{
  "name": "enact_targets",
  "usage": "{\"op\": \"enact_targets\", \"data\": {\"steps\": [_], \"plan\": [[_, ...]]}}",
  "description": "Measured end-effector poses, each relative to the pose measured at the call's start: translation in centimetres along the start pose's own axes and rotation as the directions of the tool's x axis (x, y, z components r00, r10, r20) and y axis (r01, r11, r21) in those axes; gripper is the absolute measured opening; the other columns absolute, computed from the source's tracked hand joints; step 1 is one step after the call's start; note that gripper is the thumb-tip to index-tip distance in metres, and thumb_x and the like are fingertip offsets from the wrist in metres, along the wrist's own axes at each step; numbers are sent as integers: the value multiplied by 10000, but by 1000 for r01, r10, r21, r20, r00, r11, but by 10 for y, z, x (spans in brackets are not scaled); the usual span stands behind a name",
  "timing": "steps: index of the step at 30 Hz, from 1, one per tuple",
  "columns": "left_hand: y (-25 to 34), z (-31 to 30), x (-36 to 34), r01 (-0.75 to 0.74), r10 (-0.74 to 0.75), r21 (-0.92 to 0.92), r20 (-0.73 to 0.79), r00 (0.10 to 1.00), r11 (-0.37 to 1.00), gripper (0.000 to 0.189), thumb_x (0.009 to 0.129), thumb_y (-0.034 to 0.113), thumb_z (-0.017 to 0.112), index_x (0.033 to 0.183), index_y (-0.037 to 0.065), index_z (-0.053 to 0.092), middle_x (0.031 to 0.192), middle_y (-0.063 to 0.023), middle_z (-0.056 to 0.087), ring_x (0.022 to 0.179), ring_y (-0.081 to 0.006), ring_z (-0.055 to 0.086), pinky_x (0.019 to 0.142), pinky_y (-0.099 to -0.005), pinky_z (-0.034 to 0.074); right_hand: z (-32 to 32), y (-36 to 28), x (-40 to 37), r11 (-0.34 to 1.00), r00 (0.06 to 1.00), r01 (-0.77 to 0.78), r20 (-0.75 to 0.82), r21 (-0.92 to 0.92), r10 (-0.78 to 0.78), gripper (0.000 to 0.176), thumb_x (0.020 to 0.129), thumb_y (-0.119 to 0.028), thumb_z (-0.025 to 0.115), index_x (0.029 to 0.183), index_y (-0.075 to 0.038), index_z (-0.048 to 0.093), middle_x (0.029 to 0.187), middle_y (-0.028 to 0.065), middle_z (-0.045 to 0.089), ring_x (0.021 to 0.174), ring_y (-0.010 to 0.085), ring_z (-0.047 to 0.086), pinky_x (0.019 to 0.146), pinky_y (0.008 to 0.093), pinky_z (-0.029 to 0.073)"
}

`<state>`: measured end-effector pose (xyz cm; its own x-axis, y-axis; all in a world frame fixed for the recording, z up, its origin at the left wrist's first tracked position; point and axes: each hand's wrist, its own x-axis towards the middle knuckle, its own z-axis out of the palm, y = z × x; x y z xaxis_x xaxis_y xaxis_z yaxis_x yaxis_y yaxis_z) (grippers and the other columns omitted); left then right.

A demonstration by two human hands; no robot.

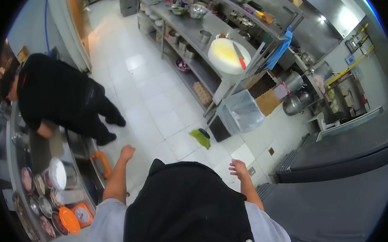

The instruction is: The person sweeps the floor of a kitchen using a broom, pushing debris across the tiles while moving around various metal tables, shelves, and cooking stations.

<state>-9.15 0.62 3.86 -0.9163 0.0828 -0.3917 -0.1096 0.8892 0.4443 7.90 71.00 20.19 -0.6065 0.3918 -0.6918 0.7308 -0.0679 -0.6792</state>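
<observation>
My left hand (pixel 127 153) hangs over the white tiled floor, closed in a loose fist with nothing visible in it. It is nearest to an orange handle-like thing (pixel 101 163) at the edge of the left counter. On the other side, my right hand (pixel 238 168) is held in the air with fingers apart and holds nothing. Beyond it are a green broom (pixel 200 138) and a bin lined with a clear bag (pixel 242 111). A black apron (pixel 189 204) covers my front.
At left, a person in black (pixel 59 94) leans over a steel counter (pixel 71 156) bearing several bowls and an orange scale (pixel 83 214). Ahead, a steel table (pixel 175 12) carries a round cutting board (pixel 223 57) with a knife (pixel 239 55). Grey cabinets (pixel 330 202) stand at right.
</observation>
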Motion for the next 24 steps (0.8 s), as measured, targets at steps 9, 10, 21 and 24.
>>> {"op": "enact_targets", "data": {"steps": [9, 10, 21, 24], "plan": [[34, -47, 70, 153, -196, -553, -20, 980, 819, 193, 1000, 211, 618, 979, 60, 736, 747, -78, 685, 691, -206, 682, 587, -378, 531, 39, -120, 139, 995, 988, 15, 152, 98, -30, 557, 1031, -387, 685, 1472, -74, 551, 1345, 165, 666, 1165, 384, 681, 875, 598, 603], [19, -25, 70, 83, -76, -142, 52, 996, 986, 229, 1008, 242, 617, 944, 70, 754, 761, -90, 707, 718, -226, 715, 638, -411, 569, 42, -155, 159, 987, 984, 62, 157, 150, -86, 567, 1040, -399, 664, 1490, -82, 526, 1381, 158, 642, 1205, 394, 650, 922, 625, 581], [73, 7, -28, 542, -453, -252, 335, 826, 802, 257, 994, 278, 659, 1072, 65, 781, 974, -145, 782, 881, -284, 776, 773, -426, 616, 55, -442, 366, 847, 810, 507, -426, 160, -404, 672, 915, -281, 836, 1473, -19, 568, 1260, 152, 687, 930, 223, 664, 571, 352, 508], [86, 4, 1, 599, -505, -365, 326, 799, 713, 267, 994, 268, 674, 1121, 55, 772, 1000, -151, 783, 892, -281, 780, 755, -424, 619, 64, -440, 399, 862, 771, 488, -530, 136, -353, 404, 909, -305, 842, 1132, -3, 692, 906, 62, 676, 677, 157, 599, 479, 353, 458]]}}
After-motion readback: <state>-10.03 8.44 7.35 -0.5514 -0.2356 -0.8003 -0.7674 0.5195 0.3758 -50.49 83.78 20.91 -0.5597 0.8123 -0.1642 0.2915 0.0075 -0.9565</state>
